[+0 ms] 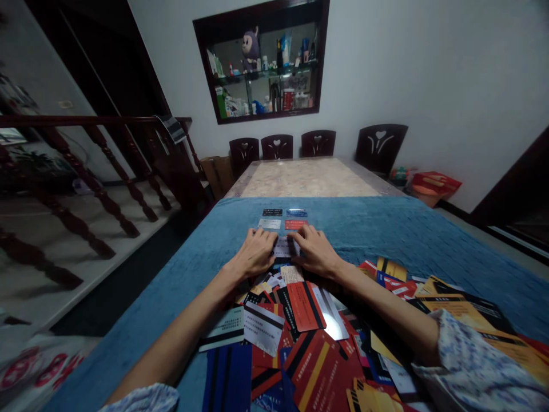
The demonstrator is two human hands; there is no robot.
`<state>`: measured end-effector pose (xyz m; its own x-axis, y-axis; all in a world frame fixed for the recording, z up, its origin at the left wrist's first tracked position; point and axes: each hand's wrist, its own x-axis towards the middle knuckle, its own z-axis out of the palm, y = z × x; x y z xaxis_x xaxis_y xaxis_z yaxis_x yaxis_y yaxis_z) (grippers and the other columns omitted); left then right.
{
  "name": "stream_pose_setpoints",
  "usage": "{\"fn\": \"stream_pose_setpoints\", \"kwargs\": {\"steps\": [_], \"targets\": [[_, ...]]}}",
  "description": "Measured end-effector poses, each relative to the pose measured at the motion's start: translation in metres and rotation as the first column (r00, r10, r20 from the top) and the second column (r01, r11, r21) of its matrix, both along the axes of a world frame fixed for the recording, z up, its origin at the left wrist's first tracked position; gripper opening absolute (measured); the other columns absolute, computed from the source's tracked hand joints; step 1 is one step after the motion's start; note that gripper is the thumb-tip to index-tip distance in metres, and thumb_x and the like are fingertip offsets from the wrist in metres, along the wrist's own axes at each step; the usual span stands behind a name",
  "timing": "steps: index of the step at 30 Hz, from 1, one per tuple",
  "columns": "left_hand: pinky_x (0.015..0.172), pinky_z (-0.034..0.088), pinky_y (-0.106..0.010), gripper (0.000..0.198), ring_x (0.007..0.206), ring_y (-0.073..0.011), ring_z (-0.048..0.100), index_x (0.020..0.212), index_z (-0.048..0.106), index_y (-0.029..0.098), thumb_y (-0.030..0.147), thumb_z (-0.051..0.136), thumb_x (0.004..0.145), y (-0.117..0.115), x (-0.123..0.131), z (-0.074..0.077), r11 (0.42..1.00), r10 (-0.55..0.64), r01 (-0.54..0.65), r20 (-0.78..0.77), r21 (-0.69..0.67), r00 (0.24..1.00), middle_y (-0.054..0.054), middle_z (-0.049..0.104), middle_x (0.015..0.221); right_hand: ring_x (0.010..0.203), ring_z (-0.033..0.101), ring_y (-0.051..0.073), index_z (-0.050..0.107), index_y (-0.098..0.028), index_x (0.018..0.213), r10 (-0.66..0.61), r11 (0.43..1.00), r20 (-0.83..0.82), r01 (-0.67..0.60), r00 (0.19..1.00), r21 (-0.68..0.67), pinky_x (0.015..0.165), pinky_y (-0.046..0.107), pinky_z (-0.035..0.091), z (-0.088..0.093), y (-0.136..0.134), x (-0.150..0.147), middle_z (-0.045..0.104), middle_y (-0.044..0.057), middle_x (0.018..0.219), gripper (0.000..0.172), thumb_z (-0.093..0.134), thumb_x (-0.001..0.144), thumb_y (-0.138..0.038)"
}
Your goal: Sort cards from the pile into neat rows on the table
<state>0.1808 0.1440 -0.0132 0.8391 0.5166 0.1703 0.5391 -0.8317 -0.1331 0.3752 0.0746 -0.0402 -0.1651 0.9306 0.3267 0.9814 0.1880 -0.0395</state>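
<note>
The left hand lay palm-down, its fingers bent and close together on the left edge of a pale card. The right hand pressed the card's right edge, fingers slightly spread. Just beyond the fingertips, four cards lay in a tidy block on the blue cloth, so little seemed done. Behind the fingers, under both wrists, a jumbled heap of cards lay unsorted, spilling rightward. Farther beyond, the tabletop met a row of chairs.
</note>
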Motion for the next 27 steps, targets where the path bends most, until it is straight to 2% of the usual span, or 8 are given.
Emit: {"fn": "stream_pose_setpoints", "kwargs": {"steps": [8,15,20,27], "targets": [[0.093,0.040,-0.046,0.040,0.111,-0.0314,0.052,0.120,0.053,0.016,0.028,0.064,0.084,0.019,-0.007,0.019,0.999,-0.012,0.014,0.062,-0.035,0.998,-0.015,0.064,0.118,0.108,0.048,0.030,0.057,-0.018,0.123,0.029,0.999,0.084,-0.031,0.996,0.017,0.079,0.035,0.038,0.022,0.013,0.001,0.057,0.016,0.120,0.040,0.064,0.086,-0.033],[0.092,0.042,-0.046,0.045,0.114,-0.0304,0.050,0.128,0.052,0.018,0.027,0.063,0.086,0.056,-0.007,0.037,1.000,0.013,-0.013,0.010,-0.010,1.000,-0.015,0.057,0.129,0.109,0.049,0.031,0.058,-0.017,0.126,0.010,0.998,0.086,-0.005,0.996,-0.058,0.078,0.036,0.043,0.044,0.043,0.002,0.057,0.017,0.121,0.046,0.066,0.085,-0.037],[0.092,0.043,-0.047,0.040,0.115,-0.0302,0.048,0.123,0.056,0.020,0.027,0.064,0.085,0.081,-0.001,0.036,0.999,0.030,-0.030,-0.014,-0.029,0.999,-0.013,0.056,0.127,0.111,0.049,0.032,0.062,-0.020,0.123,-0.011,0.994,0.084,0.020,0.996,-0.110,0.081,0.040,0.046,0.047,0.068,0.003,0.057,0.017,0.121,0.043,0.066,0.085,-0.039],[0.096,0.044,-0.051,0.042,0.117,-0.0309,0.048,0.123,0.057,0.020,0.019,0.061,0.082,0.108,0.012,0.024,0.990,0.108,-0.116,-0.090,-0.087,0.990,-0.013,0.056,0.127,0.113,0.049,0.034,0.067,-0.020,0.114,-0.035,0.974,0.101,0.056,0.994,-0.218,0.085,0.046,0.048,0.046,0.099,0.000,0.059,0.018,0.121,0.035,0.065,0.085,-0.039]]}}
